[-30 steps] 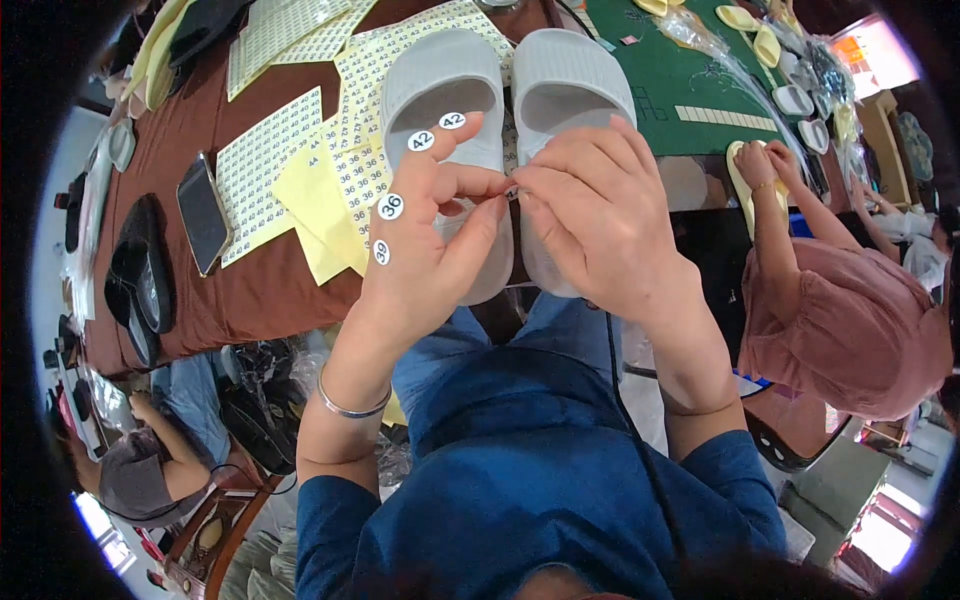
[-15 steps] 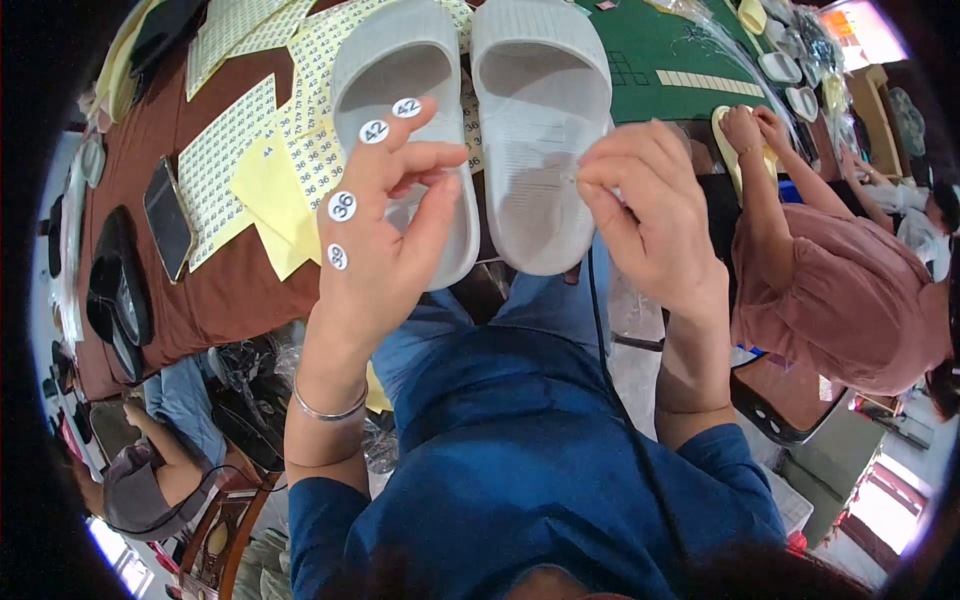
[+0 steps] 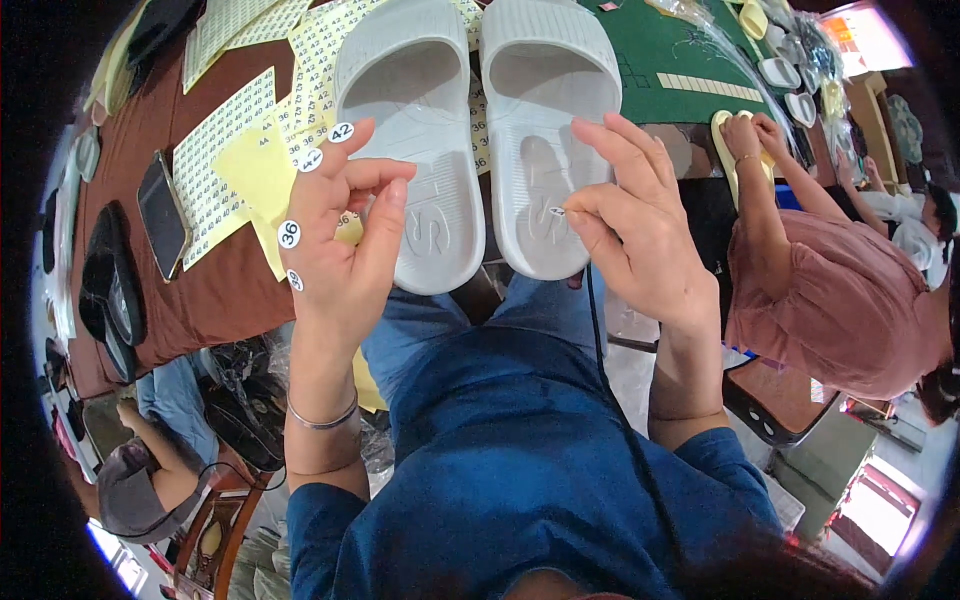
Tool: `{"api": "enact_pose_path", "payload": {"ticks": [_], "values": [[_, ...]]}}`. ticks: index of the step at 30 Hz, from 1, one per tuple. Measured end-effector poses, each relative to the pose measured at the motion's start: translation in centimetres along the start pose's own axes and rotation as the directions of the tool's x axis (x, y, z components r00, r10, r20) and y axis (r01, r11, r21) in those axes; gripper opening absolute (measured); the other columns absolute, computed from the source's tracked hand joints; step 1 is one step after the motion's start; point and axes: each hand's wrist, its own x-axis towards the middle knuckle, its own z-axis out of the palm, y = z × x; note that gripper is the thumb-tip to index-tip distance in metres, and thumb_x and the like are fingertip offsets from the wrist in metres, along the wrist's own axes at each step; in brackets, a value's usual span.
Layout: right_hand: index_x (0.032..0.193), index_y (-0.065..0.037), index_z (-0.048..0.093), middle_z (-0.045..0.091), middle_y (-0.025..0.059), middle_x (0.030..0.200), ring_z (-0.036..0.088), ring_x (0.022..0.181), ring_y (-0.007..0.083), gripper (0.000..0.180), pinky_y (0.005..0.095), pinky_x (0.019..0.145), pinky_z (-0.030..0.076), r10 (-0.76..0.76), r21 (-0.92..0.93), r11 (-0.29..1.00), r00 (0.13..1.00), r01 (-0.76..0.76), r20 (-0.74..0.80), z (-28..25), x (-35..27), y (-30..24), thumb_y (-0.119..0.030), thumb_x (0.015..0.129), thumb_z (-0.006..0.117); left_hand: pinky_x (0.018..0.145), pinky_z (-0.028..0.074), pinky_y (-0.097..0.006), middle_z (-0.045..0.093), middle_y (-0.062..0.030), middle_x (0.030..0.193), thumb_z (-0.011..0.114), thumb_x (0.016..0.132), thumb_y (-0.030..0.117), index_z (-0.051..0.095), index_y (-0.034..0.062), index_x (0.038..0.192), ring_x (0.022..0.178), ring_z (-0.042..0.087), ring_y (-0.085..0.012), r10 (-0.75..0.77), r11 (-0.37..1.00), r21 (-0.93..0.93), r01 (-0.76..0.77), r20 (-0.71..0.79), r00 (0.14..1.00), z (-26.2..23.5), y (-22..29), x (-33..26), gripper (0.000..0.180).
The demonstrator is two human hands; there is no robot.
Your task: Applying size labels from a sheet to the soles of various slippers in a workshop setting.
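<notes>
While the right hand (image 3: 640, 225) pinches a small round sticker (image 3: 556, 211) between thumb and forefinger just above the right grey slide sandal (image 3: 545, 150), the left hand (image 3: 340, 225) hovers half open beside the left sandal (image 3: 420, 140), spare stickers (image 3: 289, 234) clinging to its fingers. Both sandals lie side by side on the brown worktop (image 3: 215, 300). The pinched sticker could fold onto itself or stick to the fingertip, and the loose spares might brush off onto the sticker sheets (image 3: 215, 165).
</notes>
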Motion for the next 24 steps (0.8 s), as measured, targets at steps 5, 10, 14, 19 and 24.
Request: {"api": "enact_pose_path", "payload": {"ticks": [5, 10, 14, 19, 24], "values": [[0.087, -0.003, 0.068, 0.053, 0.0171, 0.143, 0.041, 0.138, 0.041, 0.005, 0.0521, 0.111, 0.032, 0.016, -0.016, 1.0, 1.0, -0.016, 0.014, 0.0, 0.2, 0.0, -0.005, 0.083, 0.069, 0.076, 0.05, -0.023, 0.071, -0.0143, 0.108, 0.064, 0.094, -0.001, 0.051, -0.0053, 0.129, 0.089, 0.064, -0.01, 0.042, 0.998, 0.039, -0.042, -0.01, 0.999, -0.1, -0.4, 0.0, 0.038], [0.088, -0.005, 0.068, 0.052, 0.0141, 0.144, 0.04, 0.139, 0.0386, 0.006, 0.0564, 0.111, 0.03, 0.016, -0.065, 0.998, 0.998, -0.013, 0.054, -0.3, 0.6, 0.1, -0.007, 0.083, 0.07, 0.076, 0.05, -0.023, 0.071, -0.0137, 0.108, 0.064, 0.094, -0.001, 0.051, -0.0054, 0.129, 0.089, 0.065, -0.0101, 0.031, 0.998, 0.047, -0.031, -0.01, 0.999, -0.1, -0.3, 0.0, 0.038], [0.087, -0.006, 0.067, 0.053, 0.0111, 0.143, 0.041, 0.139, 0.0357, 0.006, 0.059, 0.111, 0.029, 0.007, -0.128, 0.992, 0.998, 0.002, 0.067, -0.4, 1.0, -0.2, -0.008, 0.082, 0.071, 0.074, 0.049, -0.023, 0.072, -0.0123, 0.104, 0.064, 0.093, -0.002, 0.049, -0.0057, 0.133, 0.088, 0.064, -0.0094, 0.044, 0.999, 0.023, -0.044, 0.006, 0.999, -0.2, -0.8, 0.1, 0.043], [0.087, -0.008, 0.068, 0.055, 0.01, 0.141, 0.042, 0.138, 0.0354, 0.007, 0.0597, 0.112, 0.029, 0.006, -0.194, 0.981, 0.997, 0.009, 0.077, -0.3, 1.3, -0.8, -0.009, 0.081, 0.071, 0.073, 0.048, -0.022, 0.072, -0.0107, 0.099, 0.065, 0.093, -0.001, 0.05, -0.0056, 0.135, 0.086, 0.062, -0.0083, 0.029, 0.999, 0.029, -0.029, -0.011, 1.0, -0.2, -0.7, 0.3, 0.045], [0.087, -0.009, 0.067, 0.056, 0.0122, 0.138, 0.045, 0.136, 0.0366, 0.011, 0.0604, 0.11, 0.03, 0.022, -0.243, 0.97, 1.0, -0.016, 0.022, -0.5, 1.5, -1.1, -0.012, 0.078, 0.073, 0.072, 0.048, -0.023, 0.073, -0.0085, 0.098, 0.066, 0.092, -0.002, 0.054, -0.0048, 0.132, 0.084, 0.063, -0.0086, 0.052, 0.995, 0.084, -0.051, -0.005, 0.999, -0.3, -0.5, 1.0, 0.042]]}}
